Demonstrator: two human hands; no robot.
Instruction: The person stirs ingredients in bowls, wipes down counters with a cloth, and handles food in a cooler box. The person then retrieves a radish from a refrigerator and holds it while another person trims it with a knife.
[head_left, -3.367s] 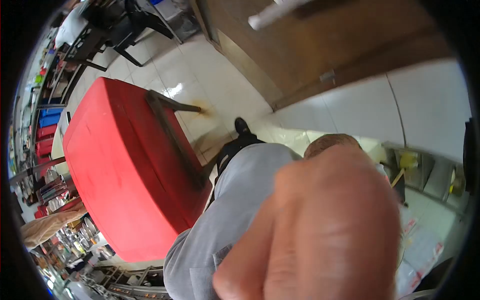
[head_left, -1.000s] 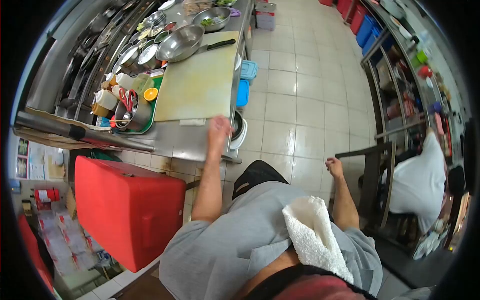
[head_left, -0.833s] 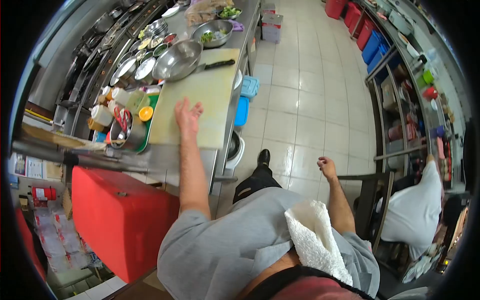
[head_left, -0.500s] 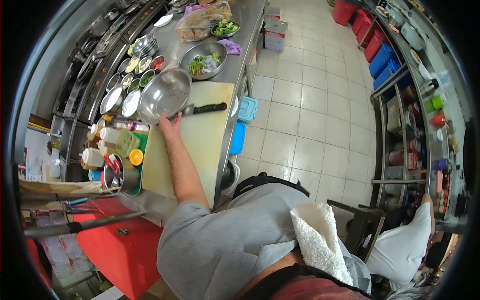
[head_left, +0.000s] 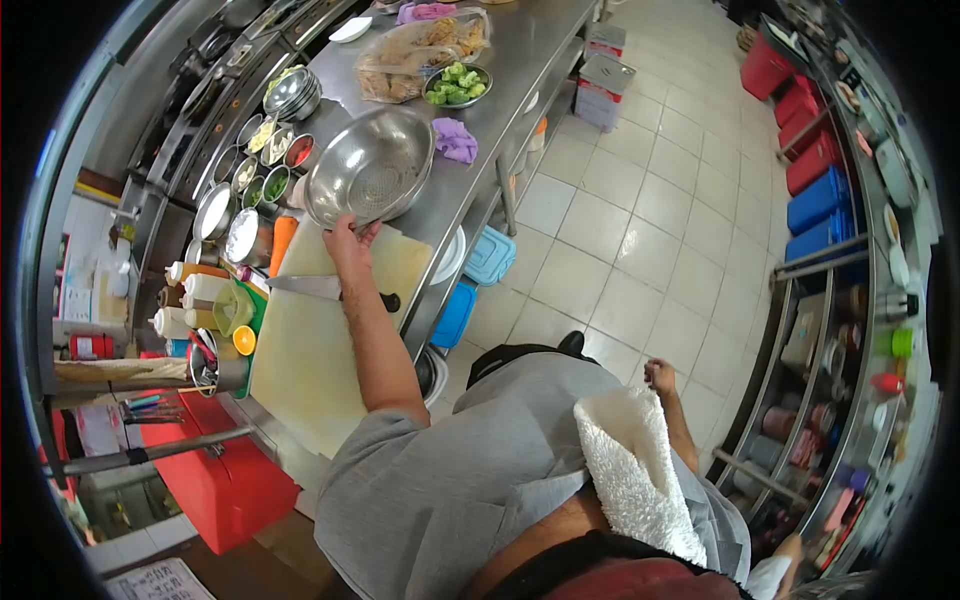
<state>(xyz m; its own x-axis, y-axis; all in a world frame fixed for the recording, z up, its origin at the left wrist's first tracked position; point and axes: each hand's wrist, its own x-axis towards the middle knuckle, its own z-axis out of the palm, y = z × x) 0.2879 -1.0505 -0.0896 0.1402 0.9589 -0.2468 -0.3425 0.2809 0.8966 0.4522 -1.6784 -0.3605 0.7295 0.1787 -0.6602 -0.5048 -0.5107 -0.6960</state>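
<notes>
The near rim of a shiny steel bowl (head_left: 368, 165), its bottom patterned with dots, is gripped by my left hand (head_left: 350, 240). The bowl is tilted over the far end of the cutting board, covering most of another steel bowl whose contents are hidden. A knife (head_left: 308, 286) lies crosswise on the yellowed cutting board (head_left: 310, 345); my left forearm crosses over part of it. Beside the board's far left corner is a carrot (head_left: 283, 245). My right hand (head_left: 658, 378) hangs above the floor, fingers curled, with nothing visible in them.
Small steel cups (head_left: 275, 185) of ingredients stand left of the bowl, squeeze bottles (head_left: 205, 287) nearer. A bowl of green vegetables (head_left: 458, 85), a purple cloth (head_left: 455, 140) and a plastic bag of food (head_left: 410, 65) are farther back. Shelves (head_left: 790, 400) line the right; another person's arm shows lower right.
My left hand has carried the bowl farther back, over the bowl of greens, now hidden. My right hand has come into view. The camera view has turned, and the carrot now shows.
</notes>
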